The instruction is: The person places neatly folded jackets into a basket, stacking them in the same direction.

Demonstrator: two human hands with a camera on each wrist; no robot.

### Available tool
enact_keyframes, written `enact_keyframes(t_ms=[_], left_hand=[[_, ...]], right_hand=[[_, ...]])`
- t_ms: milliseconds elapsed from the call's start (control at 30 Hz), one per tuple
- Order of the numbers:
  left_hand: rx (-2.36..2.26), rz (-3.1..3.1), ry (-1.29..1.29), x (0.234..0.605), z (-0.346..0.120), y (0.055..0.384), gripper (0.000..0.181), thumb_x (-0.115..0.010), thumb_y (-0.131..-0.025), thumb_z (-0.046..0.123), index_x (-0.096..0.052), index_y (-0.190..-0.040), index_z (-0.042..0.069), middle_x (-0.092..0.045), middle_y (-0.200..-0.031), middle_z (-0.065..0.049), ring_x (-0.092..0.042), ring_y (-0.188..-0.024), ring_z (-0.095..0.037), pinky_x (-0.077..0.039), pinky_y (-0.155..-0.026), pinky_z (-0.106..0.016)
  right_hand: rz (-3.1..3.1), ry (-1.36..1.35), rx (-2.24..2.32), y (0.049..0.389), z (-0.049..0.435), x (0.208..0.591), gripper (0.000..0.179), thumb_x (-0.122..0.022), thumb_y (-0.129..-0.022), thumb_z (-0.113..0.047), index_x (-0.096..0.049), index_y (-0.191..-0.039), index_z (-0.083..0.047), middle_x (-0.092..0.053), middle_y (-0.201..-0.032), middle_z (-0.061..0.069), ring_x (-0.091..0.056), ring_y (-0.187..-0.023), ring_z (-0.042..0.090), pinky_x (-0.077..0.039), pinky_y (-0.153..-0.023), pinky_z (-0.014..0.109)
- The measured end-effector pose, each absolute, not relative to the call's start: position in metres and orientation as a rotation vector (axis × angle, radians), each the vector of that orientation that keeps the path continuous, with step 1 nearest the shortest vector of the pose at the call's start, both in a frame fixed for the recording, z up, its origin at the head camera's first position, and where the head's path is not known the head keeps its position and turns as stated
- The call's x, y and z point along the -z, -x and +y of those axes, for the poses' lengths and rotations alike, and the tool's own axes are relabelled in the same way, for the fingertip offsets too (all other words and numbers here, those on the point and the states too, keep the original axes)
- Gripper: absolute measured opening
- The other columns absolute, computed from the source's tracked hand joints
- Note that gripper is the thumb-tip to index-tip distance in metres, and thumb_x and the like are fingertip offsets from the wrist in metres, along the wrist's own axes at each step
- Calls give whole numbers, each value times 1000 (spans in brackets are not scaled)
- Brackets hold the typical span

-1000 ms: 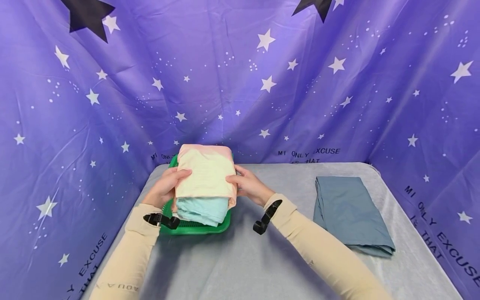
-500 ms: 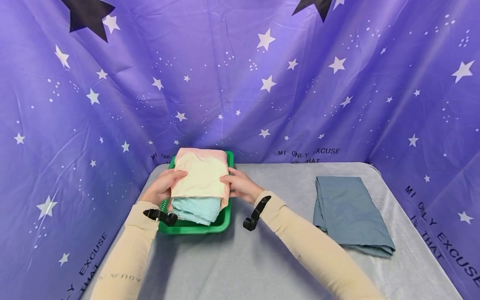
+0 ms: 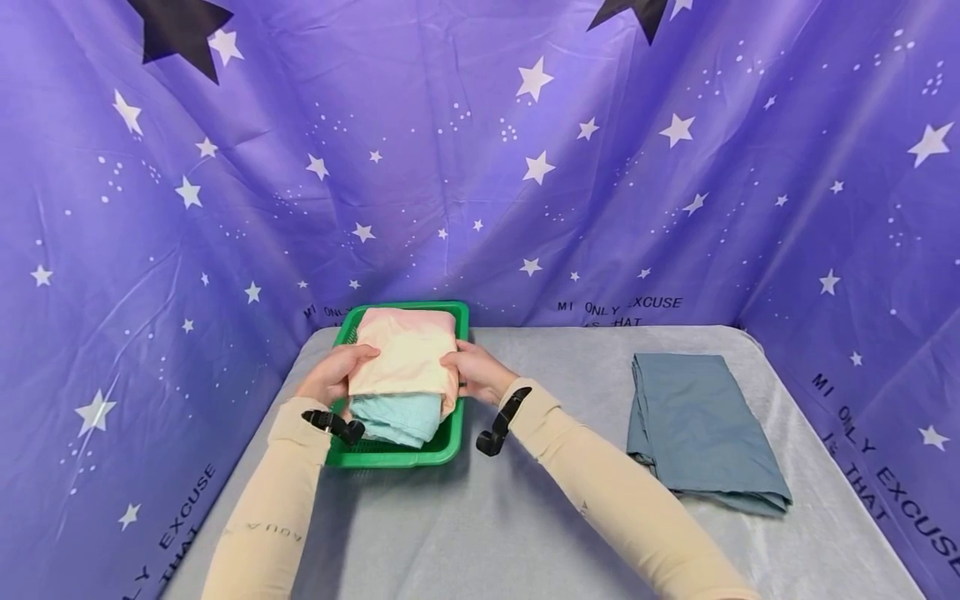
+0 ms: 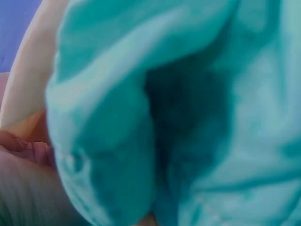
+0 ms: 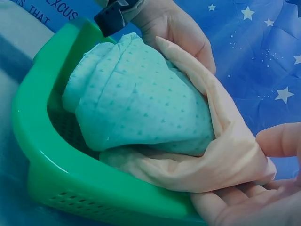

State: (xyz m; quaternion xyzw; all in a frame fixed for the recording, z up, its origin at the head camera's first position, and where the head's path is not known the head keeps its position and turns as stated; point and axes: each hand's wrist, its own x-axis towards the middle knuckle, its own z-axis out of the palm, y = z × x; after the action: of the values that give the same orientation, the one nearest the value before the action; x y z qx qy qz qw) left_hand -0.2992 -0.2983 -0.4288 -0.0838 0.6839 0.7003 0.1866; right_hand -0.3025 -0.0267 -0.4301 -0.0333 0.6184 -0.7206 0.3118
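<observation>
I see a grey fabric-covered table (image 3: 555,517) before purple star-printed curtains (image 3: 480,108). The left hand (image 3: 333,373) and right hand (image 3: 482,372) grip a folded pink-and-cream cloth (image 3: 405,354) around mint-green patterned fabric (image 3: 397,418), over a green plastic basket (image 3: 397,459) near the far left edge; tabletop separates it from a folded blue-grey cloth (image 3: 705,425).

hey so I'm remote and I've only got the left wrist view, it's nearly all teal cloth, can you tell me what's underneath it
Observer: In the head view, the teal cloth is over a green basket; I can't tell whether it touches the bottom.
Operator: Okay, and how's the other side being held?
Observer: The right hand grips the right edge of the peach cloth, thumb on top.
Operator: Got it. Is there anything else lying off to the right?
Observer: Yes, a folded blue-grey cloth lies on the right part of the table.
</observation>
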Motion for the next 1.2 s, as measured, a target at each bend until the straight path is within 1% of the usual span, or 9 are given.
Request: enact_keyframes(t_ms=[100,400,667,767,867,967,1067,1133,1200], left_hand=[[-2000,1886,291,428,-295,300,9,-53,-105,14,-59,-103,8,-72,-79,2,-72,-69,-11,-62,-67,-27],[-2029,1827,412,444,-296,311,14,-53,-104,14,-51,-114,4,-71,-79,2,-72,-69,-11,-62,-66,-25],[-2034,1789,489,462,-297,319,14,-54,-104,16,-53,-113,6,-72,-80,1,-72,-69,-11,-61,-66,-24],[-2031,1786,476,468,-298,321,12,-53,-104,16,-54,-112,7,-72,-79,2,-72,-69,-10,-61,-66,-23],[-2030,1781,449,474,-299,323,10,-51,-105,15,-53,-110,6,-71,-79,3,-72,-68,-9,-60,-65,-22],[-2035,1778,452,477,-299,322,9,-51,-105,14,-54,-108,6,-71,-78,2,-71,-67,-9,-60,-64,-22],[-1986,1847,428,477,-299,320,9,-53,-105,14,-58,-100,9,-68,-73,4,-69,-63,-7,-59,-62,-21],[-1916,1944,429,476,-299,318,16,-55,-104,14,-58,-88,11,-60,-62,7,-63,-55,-6,-58,-61,-21],[-1802,2079,427,474,-299,315,17,-55,-103,13,-63,-88,11,-53,-58,9,-55,-48,-6,-57,-62,-21]], right_hand=[[1648,84,1892,304,-28,431,60,-48,-105,-10,-30,-162,-17,-62,-130,13,-66,-106,22,-56,-89,41],[1716,77,1851,308,-33,428,57,-49,-103,-9,-35,-159,-13,-65,-108,5,-65,-92,17,-57,-77,32],[1745,72,1860,304,-37,426,61,-50,-101,-6,-34,-160,-11,-66,-120,12,-65,-95,18,-58,-80,33],[1775,87,1848,302,-39,423,69,-50,-99,-6,-26,-163,-12,-57,-142,16,-64,-103,20,-57,-89,36],[1804,102,1821,299,-40,422,75,-52,-99,-9,-17,-165,-10,-34,-164,16,-58,-125,26,-51,-105,43],[1817,121,1804,297,-40,422,80,-54,-98,-11,-10,-165,-7,-14,-172,12,-44,-145,31,-41,-117,49],[1880,168,1767,293,-41,422,83,-56,-96,-14,-10,-164,-3,-10,-173,13,-29,-154,34,-32,-123,50],[1950,197,1716,290,-41,421,83,-57,-96,-17,-12,-164,-2,-13,-172,14,-23,-156,35,-28,-125,51],[2045,229,1644,286,-42,420,81,-58,-97,-20,-16,-163,0,-16,-171,16,-19,-157,36,-25,-127,51]])
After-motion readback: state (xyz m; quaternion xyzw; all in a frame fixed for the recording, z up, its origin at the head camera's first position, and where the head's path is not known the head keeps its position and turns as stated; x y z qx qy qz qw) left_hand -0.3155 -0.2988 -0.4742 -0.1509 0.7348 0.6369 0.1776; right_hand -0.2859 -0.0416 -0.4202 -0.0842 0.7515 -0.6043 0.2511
